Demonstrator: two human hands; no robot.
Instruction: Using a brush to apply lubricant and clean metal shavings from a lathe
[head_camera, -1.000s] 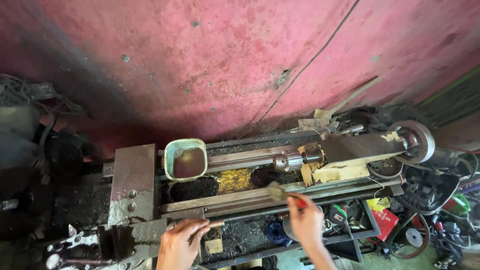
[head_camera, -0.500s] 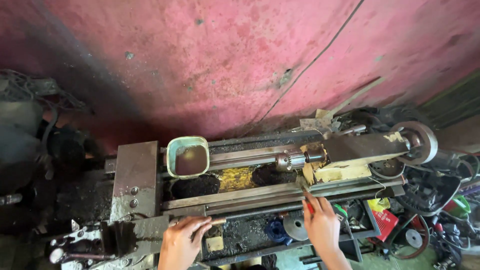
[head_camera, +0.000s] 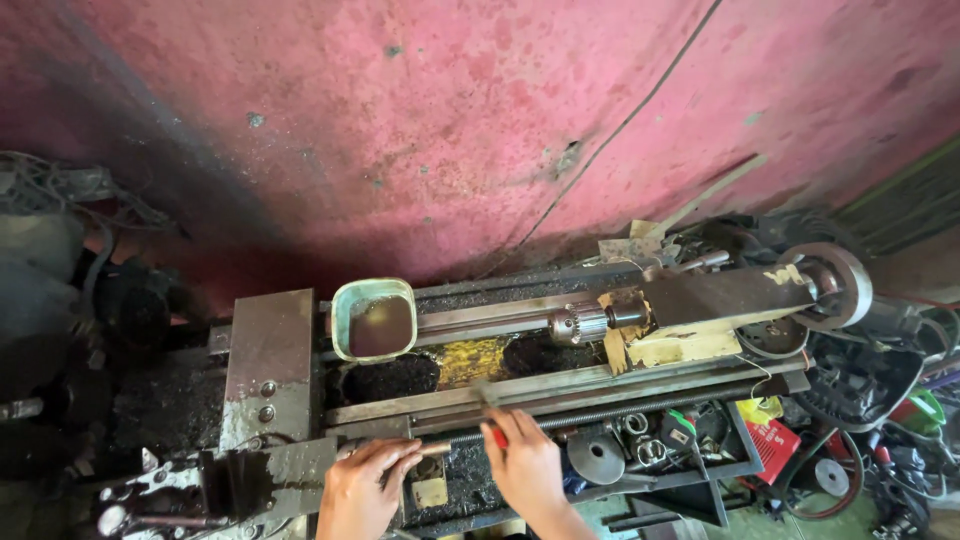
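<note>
My left hand (head_camera: 366, 487) rests flat on the front of a grimy metal lathe bed (head_camera: 560, 392), fingers spread toward the lead screw. My right hand (head_camera: 524, 466) sits beside it, closed on a small red-handled tool (head_camera: 494, 428) whose dark tip (head_camera: 485, 392) lies against the front rail. Behind the rail, a drill chuck (head_camera: 575, 323) points left from the tailstock body (head_camera: 720, 298). A green-rimmed square tin (head_camera: 374, 320) of dark liquid sits on the bed at the left.
A grey steel block (head_camera: 268, 365) stands at the lathe's left end, a handwheel (head_camera: 838, 285) at the right. Loose discs and rings fill a tray (head_camera: 650, 452) below the bed. Yellowish swarf (head_camera: 475, 360) lies between the rails. A pink wall (head_camera: 450, 130) rises behind.
My right hand has moved left along the front rail with the red-handled tool, ending close beside my left hand. My left hand has stayed about where it was.
</note>
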